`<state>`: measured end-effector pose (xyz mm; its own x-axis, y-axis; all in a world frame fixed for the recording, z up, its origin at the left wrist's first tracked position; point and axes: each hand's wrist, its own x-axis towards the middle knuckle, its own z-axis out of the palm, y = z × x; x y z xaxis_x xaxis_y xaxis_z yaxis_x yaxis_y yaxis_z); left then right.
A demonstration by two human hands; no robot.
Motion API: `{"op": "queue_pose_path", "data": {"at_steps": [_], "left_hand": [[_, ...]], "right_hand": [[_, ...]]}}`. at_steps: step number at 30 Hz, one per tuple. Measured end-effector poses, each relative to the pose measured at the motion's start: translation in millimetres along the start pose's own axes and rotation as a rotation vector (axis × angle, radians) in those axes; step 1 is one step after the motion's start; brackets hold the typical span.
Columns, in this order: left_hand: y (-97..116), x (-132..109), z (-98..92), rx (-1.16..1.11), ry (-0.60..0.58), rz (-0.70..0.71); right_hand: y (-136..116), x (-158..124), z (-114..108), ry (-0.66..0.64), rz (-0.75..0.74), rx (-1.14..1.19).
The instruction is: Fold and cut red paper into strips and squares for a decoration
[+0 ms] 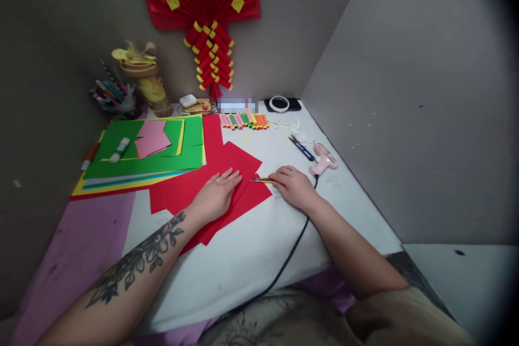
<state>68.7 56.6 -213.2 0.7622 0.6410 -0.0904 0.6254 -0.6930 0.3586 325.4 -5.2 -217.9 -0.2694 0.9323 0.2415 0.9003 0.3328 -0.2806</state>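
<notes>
My left hand [217, 194] lies flat with its fingers stretched over red paper [235, 158] on the white-covered table. Several red sheets overlap beneath it, turned at different angles. In my right hand [295, 186] is a yellow craft knife [263, 180], its thin blade pointing left across the edge of the red paper. The fingers close around the knife's handle near the table surface. Whether the blade touches the paper I cannot tell.
Left are stacked green sheets [188, 167] with a glue stick [120, 150] and pink paper pieces [152, 140]. Small rolled paper tubes [244, 121] line the back. Scissors-like snips [302, 148] and a pink glue gun [324, 158] lie right; its black cord [290, 260] crosses the table.
</notes>
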Motion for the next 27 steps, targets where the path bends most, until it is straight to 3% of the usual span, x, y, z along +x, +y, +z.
{"op": "queue_pose_path", "data": {"at_steps": [9,27], "left_hand": [[1.5,0.0,-1.1,-0.002,0.002,0.002],[-0.3,0.0,0.3,-0.016,0.005,0.006]], "right_hand": [[-5.7,1.1,9.3,0.061,-0.026,0.028],[-6.0,-4.2,6.3,0.075,-0.076,0.030]]}}
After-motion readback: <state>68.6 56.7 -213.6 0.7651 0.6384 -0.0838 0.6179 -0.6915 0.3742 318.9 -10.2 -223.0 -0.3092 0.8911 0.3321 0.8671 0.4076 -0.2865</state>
